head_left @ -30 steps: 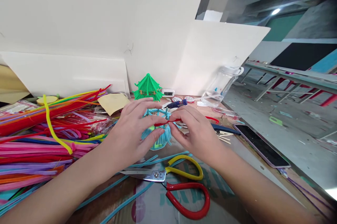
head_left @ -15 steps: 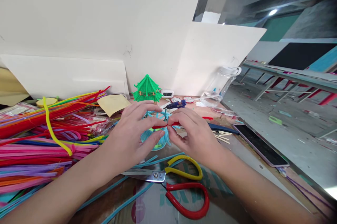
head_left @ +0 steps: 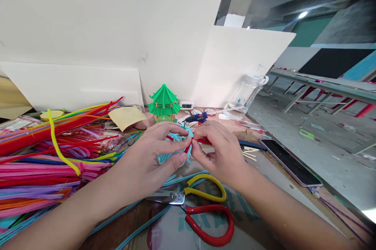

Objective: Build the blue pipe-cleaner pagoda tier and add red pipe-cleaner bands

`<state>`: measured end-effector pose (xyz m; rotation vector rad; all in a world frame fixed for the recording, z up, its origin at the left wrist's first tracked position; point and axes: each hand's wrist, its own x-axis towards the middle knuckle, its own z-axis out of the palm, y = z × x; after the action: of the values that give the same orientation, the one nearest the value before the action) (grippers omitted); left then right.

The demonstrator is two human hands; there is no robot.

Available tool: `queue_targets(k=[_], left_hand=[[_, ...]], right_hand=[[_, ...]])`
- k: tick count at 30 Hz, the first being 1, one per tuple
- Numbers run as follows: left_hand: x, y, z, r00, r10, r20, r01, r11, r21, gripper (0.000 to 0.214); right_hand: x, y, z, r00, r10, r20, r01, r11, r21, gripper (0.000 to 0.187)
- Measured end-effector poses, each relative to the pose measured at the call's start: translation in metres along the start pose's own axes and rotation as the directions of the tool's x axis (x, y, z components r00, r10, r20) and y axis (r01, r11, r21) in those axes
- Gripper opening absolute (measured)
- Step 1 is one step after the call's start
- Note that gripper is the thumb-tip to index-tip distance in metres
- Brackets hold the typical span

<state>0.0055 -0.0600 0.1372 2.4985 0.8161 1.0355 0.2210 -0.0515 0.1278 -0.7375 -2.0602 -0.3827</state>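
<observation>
My left hand (head_left: pixel 152 156) is closed around a light blue pipe-cleaner craft (head_left: pixel 173 150), thumb below and fingers over its top. My right hand (head_left: pixel 219 152) pinches a red pipe cleaner (head_left: pixel 202 140) and presses it against the top of the blue craft. The red strand bends down between my two thumbs. Both hands meet over the middle of the table, just beyond a pair of scissors (head_left: pixel 199 207) with one yellow and one red handle.
A heap of coloured pipe cleaners (head_left: pixel 49 156) fills the left side. A green pipe-cleaner pagoda (head_left: pixel 163 103) stands behind my hands by white boards (head_left: pixel 117 38). A blue glue gun (head_left: pixel 197 117), a clear jar (head_left: pixel 246 91), and a phone (head_left: pixel 289 162) lie to the right.
The red pipe cleaner, held straight between my hands before, is now bent down against the blue craft. My left hand closed tighter on the craft; both hands shifted slightly lower.
</observation>
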Motion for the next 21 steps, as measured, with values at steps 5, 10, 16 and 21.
queue_targets(k=[5,10,16,21], left_hand=[[0.003,0.009,0.002,0.983,-0.147,-0.114,0.136,0.986,-0.096,0.016],[0.008,0.015,-0.004,0.958,-0.282,-0.061,0.275,0.957,-0.097,0.013],[0.005,0.012,-0.017,0.914,-0.385,-0.128,0.329,0.888,-0.321,0.018],[0.007,0.014,-0.028,0.898,-0.415,-0.147,0.288,0.806,-0.517,0.017]], right_hand=[[0.001,-0.003,-0.003,0.994,-0.108,-0.022,0.108,0.994,-0.031,0.018],[0.001,-0.011,-0.009,0.985,-0.167,0.039,0.168,0.985,-0.025,0.015],[0.013,-0.027,-0.042,0.988,-0.064,0.138,0.063,0.998,0.013,0.01],[0.028,-0.045,-0.06,0.928,-0.016,0.373,0.003,0.999,0.035,0.011]])
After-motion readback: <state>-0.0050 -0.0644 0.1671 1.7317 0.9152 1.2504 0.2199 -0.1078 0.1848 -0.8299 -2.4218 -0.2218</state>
